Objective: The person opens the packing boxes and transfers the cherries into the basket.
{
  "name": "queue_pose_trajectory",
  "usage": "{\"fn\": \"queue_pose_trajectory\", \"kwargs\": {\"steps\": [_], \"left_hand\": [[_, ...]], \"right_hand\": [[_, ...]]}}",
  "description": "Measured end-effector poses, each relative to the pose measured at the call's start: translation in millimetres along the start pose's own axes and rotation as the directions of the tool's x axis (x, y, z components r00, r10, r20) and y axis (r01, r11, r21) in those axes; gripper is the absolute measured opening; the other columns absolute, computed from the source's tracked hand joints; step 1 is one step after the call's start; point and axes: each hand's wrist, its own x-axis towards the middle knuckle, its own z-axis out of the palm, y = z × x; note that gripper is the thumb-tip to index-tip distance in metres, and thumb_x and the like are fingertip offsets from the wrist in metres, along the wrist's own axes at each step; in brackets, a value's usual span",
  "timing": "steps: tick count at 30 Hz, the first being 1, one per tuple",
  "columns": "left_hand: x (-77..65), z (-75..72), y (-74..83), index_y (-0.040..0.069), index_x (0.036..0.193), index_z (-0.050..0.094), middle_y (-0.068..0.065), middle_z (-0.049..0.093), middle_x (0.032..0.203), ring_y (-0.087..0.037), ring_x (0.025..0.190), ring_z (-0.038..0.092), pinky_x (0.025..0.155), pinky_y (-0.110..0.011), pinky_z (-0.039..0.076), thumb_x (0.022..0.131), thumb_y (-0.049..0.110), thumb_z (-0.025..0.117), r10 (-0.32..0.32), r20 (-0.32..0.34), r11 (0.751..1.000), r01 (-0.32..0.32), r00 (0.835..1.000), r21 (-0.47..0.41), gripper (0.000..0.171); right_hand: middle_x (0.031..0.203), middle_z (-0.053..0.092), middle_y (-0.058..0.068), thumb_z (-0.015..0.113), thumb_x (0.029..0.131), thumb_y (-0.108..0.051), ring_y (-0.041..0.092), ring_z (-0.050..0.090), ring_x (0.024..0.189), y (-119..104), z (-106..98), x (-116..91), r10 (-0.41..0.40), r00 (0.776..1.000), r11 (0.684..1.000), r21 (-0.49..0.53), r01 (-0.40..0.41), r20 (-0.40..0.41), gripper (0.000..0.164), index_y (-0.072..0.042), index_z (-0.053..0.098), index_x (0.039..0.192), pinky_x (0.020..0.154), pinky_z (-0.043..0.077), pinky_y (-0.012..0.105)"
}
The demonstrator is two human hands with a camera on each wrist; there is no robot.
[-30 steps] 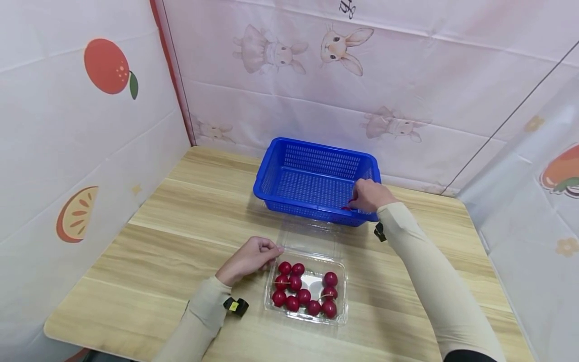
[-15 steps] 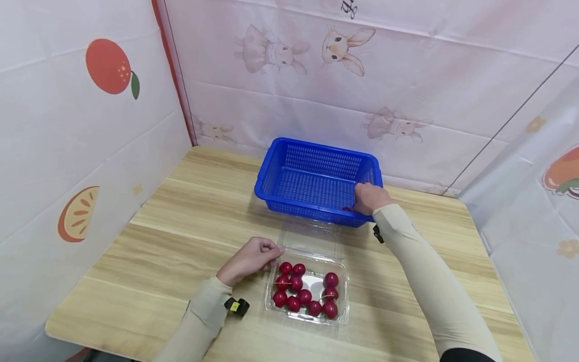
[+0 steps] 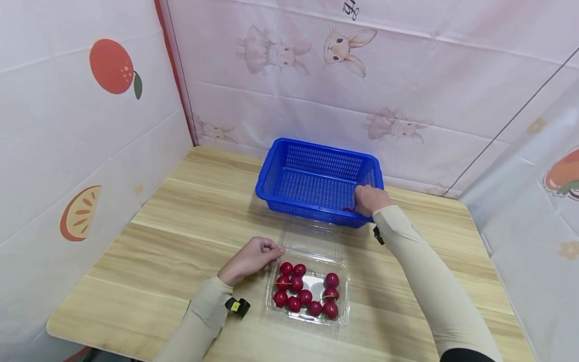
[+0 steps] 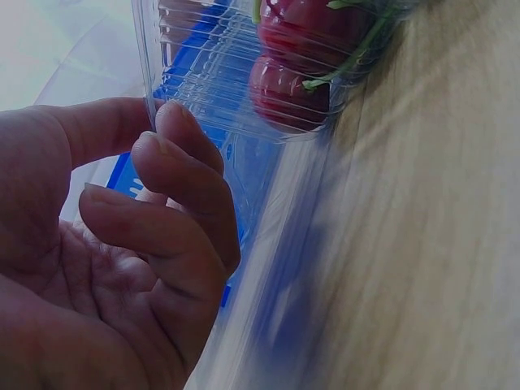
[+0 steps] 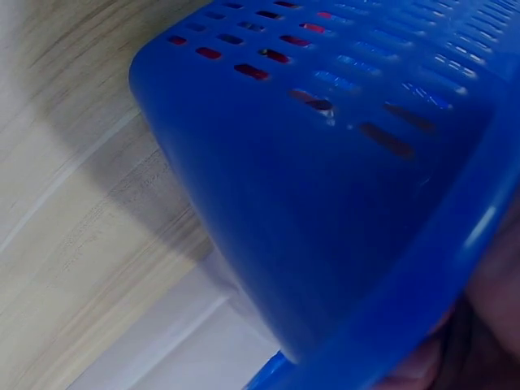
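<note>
Box (image 3: pixel 314 285) sits pinched at rim by left hand (image 3: pixel 251 260), likely for steadiness; right hand (image 3: pixel 372 199) inside basket (image 3: pixel 300 187), grip hidden, can't tell.

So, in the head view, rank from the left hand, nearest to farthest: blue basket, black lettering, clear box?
1. Clear box, touching the left hand.
2. Blue basket, beyond the clear box.
3. Black lettering, high on the wall.
</note>
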Motion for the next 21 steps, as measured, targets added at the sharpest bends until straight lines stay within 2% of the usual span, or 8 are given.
{"fn": "queue_pose_trajectory", "kwargs": {"steps": [5, 14, 18, 21], "left_hand": [[0.5, 1.0, -0.9, -0.002, 0.093, 0.069, 0.003, 0.060, 0.066, -0.012, 0.059, 0.048, 0.053, -0.020, 0.038, 0.102, 0.031, 0.065, -0.005, 0.002, 1.000, 0.005, 1.000, 0.010, 0.034], [0.3, 1.1, -0.9, -0.001, 0.092, 0.069, 0.003, 0.059, 0.066, -0.011, 0.058, 0.048, 0.053, -0.020, 0.037, 0.102, 0.031, 0.065, 0.001, 0.002, 1.000, -0.001, 1.000, 0.018, 0.034], [0.1, 0.3, -0.4, 0.000, 0.092, 0.069, 0.003, 0.059, 0.066, -0.012, 0.059, 0.048, 0.053, -0.020, 0.038, 0.102, 0.032, 0.065, -0.002, -0.004, 1.000, 0.002, 1.000, 0.021, 0.033], [1.2, -0.8, -0.8, 0.001, 0.093, 0.070, 0.003, 0.060, 0.067, -0.012, 0.059, 0.049, 0.054, -0.020, 0.039, 0.101, 0.033, 0.065, -0.004, -0.006, 1.000, 0.004, 1.000, 0.021, 0.033]], "right_hand": [[0.082, 0.072, 0.009, 0.074, 0.090, -0.025, 0.022, 0.062, 0.071, 1.8, 2.1, -0.4, -0.003, 1.000, 1.000, 0.012, 0.002, 0.015, 0.018, -0.007, 0.072, 0.084, 0.071, 0.060, 0.046], [0.083, 0.070, 0.008, 0.078, 0.089, -0.030, 0.024, 0.063, 0.075, 9.9, 0.2, -6.1, 0.002, 1.000, 0.998, 0.069, -0.003, 0.013, 0.025, -0.007, 0.069, 0.083, 0.074, 0.059, 0.049], [0.078, 0.071, 0.007, 0.076, 0.092, -0.030, 0.022, 0.062, 0.070, 10.6, -4.0, -12.7, -0.010, 1.000, 0.996, 0.093, 0.010, 0.002, 0.026, -0.006, 0.072, 0.086, 0.068, 0.059, 0.045], [0.074, 0.068, 0.006, 0.074, 0.094, -0.028, 0.021, 0.061, 0.066, 7.3, -9.7, -20.3, -0.025, 0.999, 0.994, 0.105, 0.029, -0.038, 0.024, -0.006, 0.072, 0.084, 0.063, 0.056, 0.040]]}}
